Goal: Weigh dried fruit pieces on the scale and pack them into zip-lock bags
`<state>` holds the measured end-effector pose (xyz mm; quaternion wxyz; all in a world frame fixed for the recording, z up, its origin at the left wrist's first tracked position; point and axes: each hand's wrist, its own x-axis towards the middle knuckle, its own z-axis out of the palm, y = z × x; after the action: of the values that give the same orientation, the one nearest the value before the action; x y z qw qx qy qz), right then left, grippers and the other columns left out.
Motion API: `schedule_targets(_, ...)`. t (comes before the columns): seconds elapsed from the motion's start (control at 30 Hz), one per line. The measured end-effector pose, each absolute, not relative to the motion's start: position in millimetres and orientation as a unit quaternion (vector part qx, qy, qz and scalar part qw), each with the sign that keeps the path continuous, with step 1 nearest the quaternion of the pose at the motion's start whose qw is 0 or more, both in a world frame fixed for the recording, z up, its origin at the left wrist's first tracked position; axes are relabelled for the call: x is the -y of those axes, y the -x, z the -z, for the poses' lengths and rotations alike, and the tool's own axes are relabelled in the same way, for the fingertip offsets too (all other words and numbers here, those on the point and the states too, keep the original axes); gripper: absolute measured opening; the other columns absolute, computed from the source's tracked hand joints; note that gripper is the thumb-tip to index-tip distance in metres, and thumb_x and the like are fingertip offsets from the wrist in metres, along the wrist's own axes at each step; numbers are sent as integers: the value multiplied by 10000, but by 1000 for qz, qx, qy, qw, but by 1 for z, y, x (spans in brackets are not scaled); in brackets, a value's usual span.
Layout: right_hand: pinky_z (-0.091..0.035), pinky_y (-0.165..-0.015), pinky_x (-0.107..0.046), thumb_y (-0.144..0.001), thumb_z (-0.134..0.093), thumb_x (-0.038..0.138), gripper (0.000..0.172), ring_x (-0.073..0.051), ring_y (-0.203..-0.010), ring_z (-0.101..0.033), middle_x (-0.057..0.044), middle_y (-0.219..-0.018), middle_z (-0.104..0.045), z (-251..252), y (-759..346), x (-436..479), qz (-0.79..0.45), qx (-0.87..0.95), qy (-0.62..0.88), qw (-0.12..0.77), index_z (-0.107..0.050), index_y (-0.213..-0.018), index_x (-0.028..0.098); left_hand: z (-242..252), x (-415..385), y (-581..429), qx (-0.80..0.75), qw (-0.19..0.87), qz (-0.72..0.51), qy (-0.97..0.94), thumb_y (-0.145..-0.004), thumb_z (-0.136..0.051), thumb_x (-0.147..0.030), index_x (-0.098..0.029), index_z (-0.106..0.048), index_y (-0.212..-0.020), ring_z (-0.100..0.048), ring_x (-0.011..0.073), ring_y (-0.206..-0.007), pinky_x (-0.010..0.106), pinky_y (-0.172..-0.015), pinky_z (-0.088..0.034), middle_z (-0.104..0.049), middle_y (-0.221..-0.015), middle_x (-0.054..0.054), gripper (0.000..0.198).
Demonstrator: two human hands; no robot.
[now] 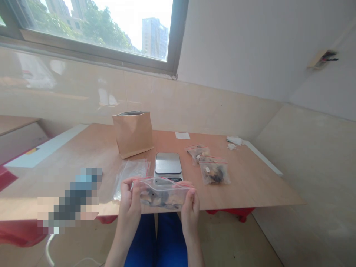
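A clear zip bag (162,198) with a red line along its top hangs between my two hands, over the table's front edge. Dark and tan dried pieces lie in it; their kind I cannot make out. My left hand (130,196) pinches its upper left corner, and my right hand (190,204) its upper right corner. The bag's mouth bows apart slightly in the middle. Just behind it stands a kitchen scale (168,163) with a steel plate, its display partly covered by the bag. Flat clear zip bags (132,170) lie in a stack beyond my left hand.
An upright brown paper bag (133,133) with its top open stands at the back left. Filled zip bags (214,172) lie right of the scale. White paper (183,135) is near the wall. A blurred-out object (76,196) lies on the left, a white cable (48,248) below it.
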<state>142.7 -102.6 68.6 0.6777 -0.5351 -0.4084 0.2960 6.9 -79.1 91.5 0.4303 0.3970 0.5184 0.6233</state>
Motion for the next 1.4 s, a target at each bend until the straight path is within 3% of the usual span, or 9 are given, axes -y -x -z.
schedule_targets(0.17, -485, -779, -273, -883, -273, 620, 564, -185, -867, -631, -62, -898, -674, -67, -144, 106, -334, 420, 506, 675, -644, -898, 196, -86, 79, -4, -461, 499, -621, -393, -712, -613, -554, -178, -510, -943, -620, 164, -805, 267, -722, -483, -638, -827, 22, 454)
schedule_targets(0.37, -479, -705, -241, -835, -557, 419, 239, -137, -744, -603, -8, -799, -624, -74, -147, 104, -346, 441, 474, 679, -616, -859, 189, -90, 81, 1, -446, 549, -593, -386, -707, -631, -522, -169, -567, -873, -584, 163, -717, 248, -634, -461, -615, -751, 24, 395)
schedule_targets(0.57, -466, -664, -239, -806, -606, 354, 190, -118, -634, -572, 25, -642, -582, -75, -153, 101, -332, 417, 474, 701, -623, -737, 178, -89, 83, 2, -461, 519, -594, -408, -708, -651, -471, -165, -568, -671, -522, 127, -619, 208, -559, -422, -564, -638, 0, 320)
schedule_targets(0.93, -448, -630, -225, -781, -644, 331, 187, -100, -580, -548, 24, -603, -581, -69, -155, 101, -382, 379, 449, 713, -631, -697, 165, -85, 88, -3, -500, 442, -611, -426, -741, -634, -454, -167, -575, -705, -528, 111, -655, 175, -595, -419, -565, -667, -13, 295)
schedule_targets(1.2, -481, -668, -247, -810, -574, 408, 245, -130, -667, -584, -8, -720, -624, -75, -156, 102, -346, 438, 471, 683, -657, -809, 178, -83, 86, -3, -440, 568, -567, -403, -709, -662, -459, -145, -624, -945, -615, 190, -809, 246, -687, -493, -666, -844, 59, 395)
schedule_targets(1.4, -489, -681, -254, -779, -612, 382, 219, -143, -703, -591, -19, -749, -624, -79, -153, 101, -353, 462, 495, 646, -648, -741, 170, -82, 83, 0, -463, 581, -541, -394, -655, -710, -453, -135, -668, -899, -645, 227, -812, 259, -639, -507, -694, -833, 80, 403)
